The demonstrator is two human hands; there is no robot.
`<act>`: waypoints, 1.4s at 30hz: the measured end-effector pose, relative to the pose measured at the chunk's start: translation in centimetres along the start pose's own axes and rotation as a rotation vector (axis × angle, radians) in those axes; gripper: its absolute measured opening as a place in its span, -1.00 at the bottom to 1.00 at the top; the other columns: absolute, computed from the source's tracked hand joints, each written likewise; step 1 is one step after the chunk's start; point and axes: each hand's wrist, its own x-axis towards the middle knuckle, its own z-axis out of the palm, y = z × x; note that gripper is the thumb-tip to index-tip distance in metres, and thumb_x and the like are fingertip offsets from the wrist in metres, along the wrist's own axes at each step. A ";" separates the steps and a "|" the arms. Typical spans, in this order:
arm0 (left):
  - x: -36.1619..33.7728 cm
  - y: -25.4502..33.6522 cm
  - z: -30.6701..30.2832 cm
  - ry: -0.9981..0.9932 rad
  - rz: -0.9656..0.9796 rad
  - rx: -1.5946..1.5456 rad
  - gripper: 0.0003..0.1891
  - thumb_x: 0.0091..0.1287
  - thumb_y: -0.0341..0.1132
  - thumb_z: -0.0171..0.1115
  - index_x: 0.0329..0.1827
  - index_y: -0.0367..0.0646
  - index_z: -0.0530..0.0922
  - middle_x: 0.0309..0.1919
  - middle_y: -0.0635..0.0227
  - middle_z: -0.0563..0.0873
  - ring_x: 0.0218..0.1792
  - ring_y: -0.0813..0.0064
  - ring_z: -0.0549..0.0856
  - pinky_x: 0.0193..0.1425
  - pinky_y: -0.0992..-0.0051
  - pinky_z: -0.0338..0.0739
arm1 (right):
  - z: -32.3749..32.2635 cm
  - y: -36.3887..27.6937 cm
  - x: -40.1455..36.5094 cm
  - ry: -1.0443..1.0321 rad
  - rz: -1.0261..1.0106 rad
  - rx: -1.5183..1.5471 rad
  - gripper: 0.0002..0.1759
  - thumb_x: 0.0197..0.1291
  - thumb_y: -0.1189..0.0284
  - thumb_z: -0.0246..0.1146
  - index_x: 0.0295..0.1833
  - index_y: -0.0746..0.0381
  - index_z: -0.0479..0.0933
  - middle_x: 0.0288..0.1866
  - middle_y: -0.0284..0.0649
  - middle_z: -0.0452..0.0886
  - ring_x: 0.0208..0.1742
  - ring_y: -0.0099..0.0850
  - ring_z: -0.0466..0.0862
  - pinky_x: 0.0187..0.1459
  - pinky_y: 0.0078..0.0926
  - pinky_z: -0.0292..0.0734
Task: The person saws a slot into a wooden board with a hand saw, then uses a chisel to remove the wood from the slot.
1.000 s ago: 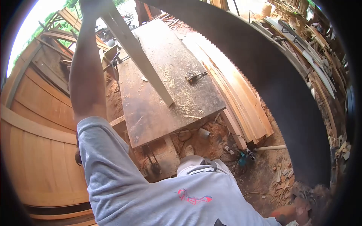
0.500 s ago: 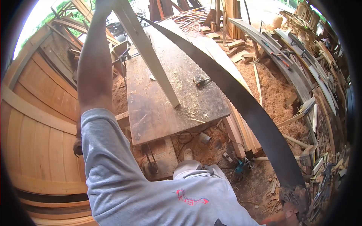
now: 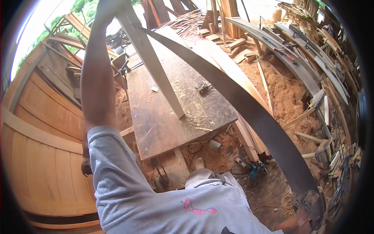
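My left hand (image 3: 109,7), at the top edge of the view, is wrapped round the upper part of a pale wooden piece (image 3: 156,70). The piece stands slanted, its narrow lower end on the sawdust-strewn workbench (image 3: 148,124). At the lower right my right hand (image 3: 302,223) grips the dark handle of a long handsaw (image 3: 249,103). The blade runs up and left across the bench, its tip overlapping the wood near the top. A small dark tool (image 3: 202,87) lies on the bench, right of the piece's lower end.
Wooden panels (image 3: 46,163) stand at the left. Sawdust (image 3: 278,85) and long boards (image 3: 292,62) lie at the right, with wood scraps behind. A mallet-like tool (image 3: 322,151) and a teal power tool (image 3: 254,171) with cables are at the lower right, past the bench.
The view has shifted a little. The wood's lower end appears slightly lower and further left, and the saw blade now overlaps the upper part of the wood. Both hands keep their hold.
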 end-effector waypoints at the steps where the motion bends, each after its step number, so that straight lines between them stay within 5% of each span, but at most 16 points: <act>1: -0.1 0.6 0.7 -0.008 0.029 0.136 -0.50 0.48 0.05 0.17 -0.26 -0.30 0.70 -0.51 0.34 0.68 -0.47 0.49 0.63 -0.29 0.43 0.52 | -0.3 -0.3 -0.2 0.007 -0.008 0.017 -0.71 -0.05 0.54 0.40 -0.15 0.33 0.57 -0.24 -0.24 0.59 -0.44 -0.52 0.58 -0.40 -0.51 0.50; 14: 2.0 -1.3 5.5 0.241 0.101 0.178 -0.31 0.50 0.20 0.00 -0.59 -0.21 0.68 -0.71 0.36 0.62 -0.61 0.42 0.59 -0.34 0.36 0.52 | -2.0 -3.7 6.0 -0.311 -0.064 0.447 -0.77 -0.04 0.54 0.37 -0.22 0.33 0.55 -0.24 -0.25 0.55 -0.45 -0.56 0.54 -0.40 -0.56 0.49; 16: 3.7 -4.2 5.0 0.328 0.041 0.178 -0.26 0.53 0.21 -0.09 -0.65 -0.20 0.65 -0.76 0.37 0.58 -0.63 0.44 0.57 -0.36 0.37 0.51 | 4.0 -6.2 8.8 -0.391 -0.055 0.467 -0.78 -0.04 0.54 0.37 -0.23 0.33 0.55 -0.24 -0.26 0.54 -0.46 -0.56 0.54 -0.40 -0.57 0.49; 18: 4.4 -4.7 3.7 0.377 -0.088 0.136 -0.19 0.55 0.21 -0.23 -0.78 -0.15 0.55 -0.82 0.42 0.53 -0.66 0.49 0.54 -0.42 0.42 0.47 | 14.8 -11.4 8.5 0.003 -0.179 0.026 -0.87 0.07 0.55 0.33 -0.32 0.27 0.49 -0.44 -0.35 0.39 -0.57 -0.63 0.38 -0.55 -0.65 0.30; 20: 2.5 -1.9 4.5 0.228 0.072 -0.019 -0.19 0.54 0.22 -0.23 -0.81 -0.14 0.54 -0.81 0.43 0.53 -0.65 0.45 0.55 -0.38 0.41 0.49 | 17.6 -13.6 11.7 -0.285 -0.079 0.084 -0.90 0.15 0.56 0.29 -0.31 0.26 0.48 -0.53 -0.38 0.37 -0.62 -0.65 0.36 -0.61 -0.66 0.20; 22: 1.1 1.7 7.4 0.291 0.088 0.225 -0.19 0.53 0.22 -0.22 -0.79 -0.14 0.56 -0.81 0.41 0.55 -0.64 0.42 0.57 -0.35 0.39 0.50 | 21.4 -12.1 14.9 -0.361 -0.499 -0.093 -0.93 0.14 0.57 0.29 -0.30 0.28 0.51 -0.61 -0.41 0.35 -0.68 -0.65 0.33 -0.63 -0.65 0.20; 25: 2.9 -2.1 5.7 0.279 0.066 0.162 -0.19 0.53 0.22 -0.23 -0.75 -0.17 0.60 -0.78 0.39 0.58 -0.62 0.40 0.61 -0.32 0.37 0.53 | 22.1 -10.9 14.5 -0.281 -0.585 -0.039 -0.92 0.13 0.57 0.29 -0.25 0.31 0.55 -0.58 -0.38 0.42 -0.71 -0.65 0.34 -0.64 -0.65 0.21; 27: 3.3 -2.7 4.1 0.312 0.097 0.276 -0.21 0.54 0.19 -0.23 -0.69 -0.18 0.64 -0.75 0.37 0.61 -0.61 0.41 0.63 -0.33 0.35 0.55 | 16.4 -10.1 11.8 -0.258 -0.220 -0.051 -0.80 0.08 0.64 0.28 -0.15 0.30 0.53 -0.43 -0.39 0.48 -0.62 -0.67 0.37 -0.61 -0.68 0.29; 28: 4.1 -4.1 2.9 0.333 0.079 0.284 -0.21 0.54 0.19 -0.23 -0.69 -0.18 0.64 -0.75 0.37 0.61 -0.61 0.41 0.63 -0.33 0.35 0.55 | 14.1 -8.3 9.4 0.049 -0.117 0.092 -0.72 0.14 0.63 0.26 -0.01 0.29 0.46 -0.38 -0.33 0.48 -0.59 -0.61 0.42 -0.59 -0.68 0.35; 30: 5.2 -6.8 0.8 0.313 0.054 0.079 -0.22 0.54 0.20 -0.22 -0.65 -0.20 0.65 -0.74 0.35 0.61 -0.62 0.43 0.61 -0.36 0.34 0.56 | -1.8 -4.7 10.1 -0.609 -0.178 0.347 -0.75 0.41 0.51 0.10 0.14 0.27 0.31 -0.37 -0.10 0.48 -0.53 -0.36 0.56 -0.52 -0.46 0.56; 36: 1.9 -0.6 4.7 0.141 -0.004 -0.082 -0.19 0.53 0.28 -0.22 -0.70 -0.17 0.59 -0.79 0.38 0.52 -0.63 0.47 0.58 -0.42 0.38 0.49 | -1.7 -5.2 9.1 -0.581 -0.190 -0.035 -0.48 0.39 0.39 0.19 0.33 0.48 0.35 -0.21 -0.08 0.54 -0.35 -0.33 0.54 -0.29 -0.33 0.54; 37: 2.5 -1.2 5.5 0.236 -0.020 -0.003 -0.19 0.53 0.28 -0.23 -0.71 -0.15 0.58 -0.79 0.40 0.52 -0.64 0.46 0.57 -0.44 0.39 0.47 | 4.7 -3.7 11.5 -0.641 -0.898 -0.213 -0.46 0.36 0.38 0.24 0.31 0.55 0.40 -0.28 -0.18 0.50 -0.40 -0.46 0.45 -0.39 -0.53 0.41; 38: 3.0 -1.5 6.2 0.334 -0.037 0.075 -0.19 0.53 0.28 -0.24 -0.72 -0.14 0.58 -0.79 0.41 0.51 -0.64 0.46 0.56 -0.45 0.40 0.45 | 12.7 -5.8 11.3 -0.445 -1.022 -0.359 -0.45 0.31 0.40 0.31 0.29 0.54 0.43 -0.36 -0.27 0.47 -0.42 -0.51 0.42 -0.43 -0.60 0.36; 39: 3.3 -1.7 5.6 0.317 -0.024 0.057 -0.19 0.53 0.28 -0.24 -0.72 -0.14 0.58 -0.79 0.41 0.51 -0.64 0.46 0.56 -0.45 0.40 0.45 | 19.0 -9.7 10.5 -0.078 -0.414 -0.220 -0.54 0.32 0.44 0.29 0.21 0.53 0.48 -0.38 -0.30 0.46 -0.47 -0.55 0.45 -0.50 -0.64 0.33; 41: 4.4 -1.2 4.0 0.130 -0.044 0.377 -0.56 0.51 -0.08 -0.12 -0.14 -0.16 0.71 -0.37 0.34 0.83 -0.37 0.32 0.79 -0.27 0.35 0.65 | 21.5 -8.5 14.5 -0.381 -0.744 -0.066 -0.79 0.23 0.61 0.23 -0.03 0.45 0.55 -0.57 -0.40 0.46 -0.67 -0.68 0.41 -0.65 -0.64 0.22; 42: 4.2 0.8 5.9 0.112 -0.019 0.368 -0.56 0.51 -0.08 -0.12 -0.14 -0.16 0.71 -0.37 0.34 0.83 -0.37 0.32 0.79 -0.27 0.35 0.65 | 22.4 -8.8 14.9 -0.330 -0.738 -0.134 -0.82 0.14 0.66 0.27 -0.11 0.40 0.56 -0.64 -0.43 0.43 -0.69 -0.68 0.40 -0.63 -0.62 0.24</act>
